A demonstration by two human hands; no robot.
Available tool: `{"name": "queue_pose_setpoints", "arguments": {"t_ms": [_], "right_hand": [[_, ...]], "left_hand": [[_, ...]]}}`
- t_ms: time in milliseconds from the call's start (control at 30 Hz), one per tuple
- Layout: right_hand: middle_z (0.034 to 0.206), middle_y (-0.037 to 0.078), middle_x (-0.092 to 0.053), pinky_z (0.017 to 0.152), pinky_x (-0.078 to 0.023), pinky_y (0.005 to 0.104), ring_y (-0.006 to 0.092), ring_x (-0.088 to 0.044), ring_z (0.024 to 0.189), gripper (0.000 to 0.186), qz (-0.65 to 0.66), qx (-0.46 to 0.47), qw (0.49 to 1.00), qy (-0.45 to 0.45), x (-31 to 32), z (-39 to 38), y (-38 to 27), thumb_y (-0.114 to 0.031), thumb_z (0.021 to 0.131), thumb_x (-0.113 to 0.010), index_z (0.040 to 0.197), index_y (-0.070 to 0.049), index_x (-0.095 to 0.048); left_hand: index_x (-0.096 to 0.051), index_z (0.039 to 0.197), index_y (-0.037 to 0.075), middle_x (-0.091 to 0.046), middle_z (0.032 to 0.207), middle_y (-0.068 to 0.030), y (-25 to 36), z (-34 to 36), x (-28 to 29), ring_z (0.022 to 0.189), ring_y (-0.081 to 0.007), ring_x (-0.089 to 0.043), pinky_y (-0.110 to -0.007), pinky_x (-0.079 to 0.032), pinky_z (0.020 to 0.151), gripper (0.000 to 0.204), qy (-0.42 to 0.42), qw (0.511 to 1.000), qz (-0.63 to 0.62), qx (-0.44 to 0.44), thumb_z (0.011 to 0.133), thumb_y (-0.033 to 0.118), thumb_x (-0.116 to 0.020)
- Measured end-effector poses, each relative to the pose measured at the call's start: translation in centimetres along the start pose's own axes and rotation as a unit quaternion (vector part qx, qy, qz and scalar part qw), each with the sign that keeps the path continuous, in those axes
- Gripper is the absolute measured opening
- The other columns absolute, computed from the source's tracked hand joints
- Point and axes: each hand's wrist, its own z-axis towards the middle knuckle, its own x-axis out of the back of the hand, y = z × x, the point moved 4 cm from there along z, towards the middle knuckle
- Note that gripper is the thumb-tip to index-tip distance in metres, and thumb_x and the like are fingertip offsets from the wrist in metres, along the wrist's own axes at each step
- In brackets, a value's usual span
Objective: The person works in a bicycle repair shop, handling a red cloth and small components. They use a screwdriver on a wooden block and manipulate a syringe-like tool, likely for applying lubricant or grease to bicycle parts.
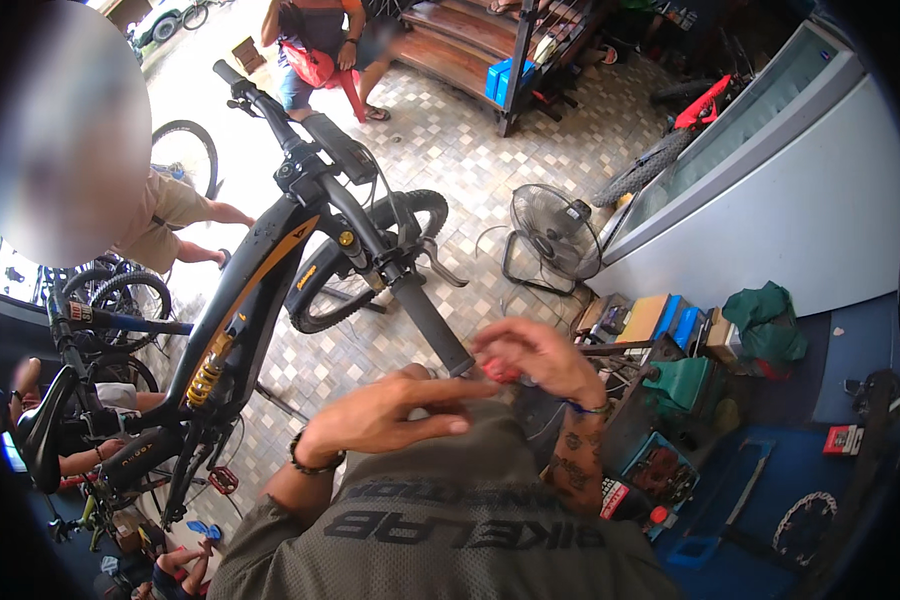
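A black mountain bike [270,235] with orange markings and a yellow coil shock [208,375] stands in front of me, to the left. Its handlebar grip [432,328] reaches toward my chest. My left hand [400,412] is just below the grip's end, fingers stretched out to the right, holding nothing I can see. Beyond the grip's tip is my right hand [540,360], its fingers bent and smeared by motion. Something red [500,371] shows under that palm; whether it is held or lies behind, I cannot tell. The brake lever [444,264] sticks out past the bar.
A floor fan [555,240] stands on the checkered tiles ahead. At right are a workbench with a hacksaw [730,510], a brake disc [808,528], a green case [680,385] and boxes. People are at the left and by the wooden steps [460,35]. More bikes [120,300] stand at left.
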Motion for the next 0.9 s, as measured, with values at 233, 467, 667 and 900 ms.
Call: {"name": "queue_pose_setpoints", "arguments": {"t_ms": [233, 467, 667, 900], "right_hand": [[0.093, 0.009, -0.069, 0.077, -0.054, 0.0322, 0.0148, -0.067, 0.085, 0.040, -0.167, -0.021, 0.977, -0.129, -2.6, 3.3, -3.5, -0.037, 0.100, -0.075, 0.106, 0.000, -0.062], [0.099, 0.017, -0.073, 0.079, -0.059, 0.0393, 0.0278, -0.075, 0.092, 0.049, -0.335, -0.032, 0.887, -0.315, -3.7, 6.2, -6.7, -0.044, 0.098, -0.074, 0.111, 0.002, -0.066], [0.099, 0.018, -0.076, 0.080, -0.060, 0.0427, 0.0300, -0.077, 0.094, 0.053, -0.375, -0.023, 0.708, -0.598, -3.5, 12.0, -9.8, -0.045, 0.099, -0.071, 0.124, 0.001, -0.065], [0.110, 0.016, -0.079, 0.077, -0.060, 0.0306, 0.0214, -0.077, 0.096, 0.048, -0.107, -0.147, 0.838, -0.515, 11.2, 26.1, -13.5, -0.036, 0.102, -0.070, 0.132, 0.001, -0.065]], "left_hand": [[-0.075, 0.118, 0.000, -0.080, 0.102, -0.0146, -2.5, -5.9, 3.5, 0.097, -0.0269, -0.077, -0.038, -0.058, 0.088, 0.035, 0.096, 0.992, -0.057, 0.066, 0.102, 0.031, -0.069], [-0.076, 0.117, -0.002, -0.080, 0.105, -0.0151, -8.2, -7.5, 1.1, 0.102, -0.0267, -0.076, -0.039, -0.057, 0.091, 0.048, 0.153, 0.969, -0.166, 0.097, 0.093, 0.040, -0.079], [-0.073, 0.116, -0.008, -0.076, 0.112, -0.0211, -14.6, -6.0, 0.4, 0.104, -0.0299, -0.075, -0.041, -0.056, 0.094, 0.051, 0.213, 0.920, -0.329, -0.033, 0.086, 0.030, -0.088], [-0.069, 0.100, 0.009, -0.057, 0.075, 0.0034, -32.3, -3.4, -1.2, 0.061, -0.0052, -0.049, -0.024, -0.044, 0.057, 0.037, 0.739, 0.590, -0.234, 0.226, 0.106, 0.045, -0.063]]}}
